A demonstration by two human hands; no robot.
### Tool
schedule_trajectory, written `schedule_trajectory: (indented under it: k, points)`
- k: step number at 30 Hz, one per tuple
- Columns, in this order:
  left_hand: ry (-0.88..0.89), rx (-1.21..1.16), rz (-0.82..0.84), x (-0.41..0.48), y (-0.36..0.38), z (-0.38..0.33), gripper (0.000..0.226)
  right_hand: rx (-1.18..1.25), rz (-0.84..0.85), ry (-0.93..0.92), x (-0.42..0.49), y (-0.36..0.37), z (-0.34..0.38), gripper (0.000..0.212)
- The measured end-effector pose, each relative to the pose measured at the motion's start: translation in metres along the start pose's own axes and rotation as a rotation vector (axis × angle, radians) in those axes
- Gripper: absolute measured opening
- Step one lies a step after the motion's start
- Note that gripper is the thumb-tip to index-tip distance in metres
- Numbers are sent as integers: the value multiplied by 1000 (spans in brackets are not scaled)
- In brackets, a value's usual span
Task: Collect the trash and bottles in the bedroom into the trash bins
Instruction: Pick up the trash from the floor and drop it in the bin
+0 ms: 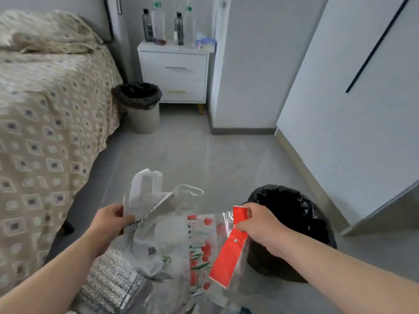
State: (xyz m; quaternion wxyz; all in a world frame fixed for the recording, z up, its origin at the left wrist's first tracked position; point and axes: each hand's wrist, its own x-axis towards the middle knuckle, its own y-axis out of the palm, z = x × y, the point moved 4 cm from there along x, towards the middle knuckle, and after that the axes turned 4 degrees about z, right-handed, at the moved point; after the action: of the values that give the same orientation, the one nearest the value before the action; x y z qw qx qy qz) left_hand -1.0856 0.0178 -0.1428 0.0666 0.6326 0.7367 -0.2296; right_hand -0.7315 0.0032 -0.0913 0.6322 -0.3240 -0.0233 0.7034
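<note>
The left hand [113, 219] is closed on the top edge of a white plastic bag [147, 196] with a silver foil lining, and the right hand [258, 225] pinches a clear red-topped wrapper [229, 250] printed with red flowers. Both hang just beside the near black-lined bin [294, 223]. A second lined bin [140, 105] stands between bed [45, 109] and nightstand [174, 73], which carries several bottles [158, 23].
</note>
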Motion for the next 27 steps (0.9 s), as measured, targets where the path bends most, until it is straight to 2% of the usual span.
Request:
schedule_trajectory:
  k: [4, 8, 16, 20, 27]
  points:
    - [59, -124, -30, -23, 14, -43, 19, 130, -97, -2, -20, -59, 3, 25]
    - [89, -244, -3, -37, 50, -74, 18, 272, -266, -14, -33, -136, -1, 18]
    - [93, -353, 119, -46, 198, -121, 21, 653, -533, 16, -46, -265, -61, 19]
    - [73, -363, 147, -43, 274, -126, 22, 864, -678, 16, -55, -300, -91, 22]
    - [-10, -255, 83, -25, 365, -101, 24, 899, -805, 37, -57, -312, -120, 23]
